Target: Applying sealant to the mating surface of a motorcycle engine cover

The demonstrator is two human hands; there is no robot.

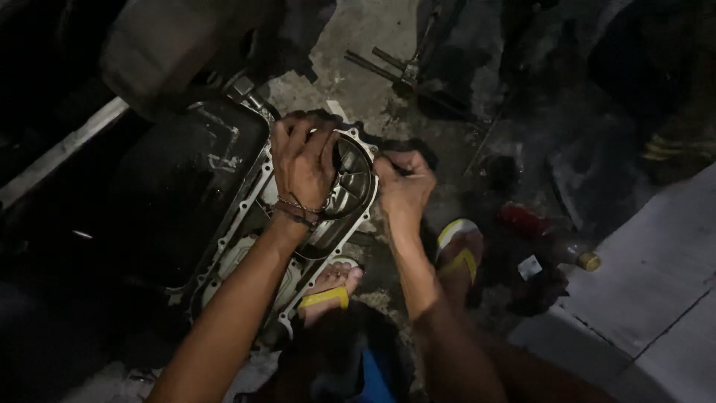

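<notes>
We look down on a metal engine case [246, 224] lying flat on the floor [358, 45], its long axis running from lower left to upper right, with a round drum [352, 179] seated at its upper-right end. Our left hand [302, 160] lies directly over the drum's left rim, fingers curled down upon it; we cannot tell how tightly it grips. Our right hand [403, 183] sits just beside the drum's right edge, closed in a fist around something thin that the fingers hide. The drum thus lies between both hands, the left being nearer. Two sandalled feet [335, 287] rest below the case.
</notes>
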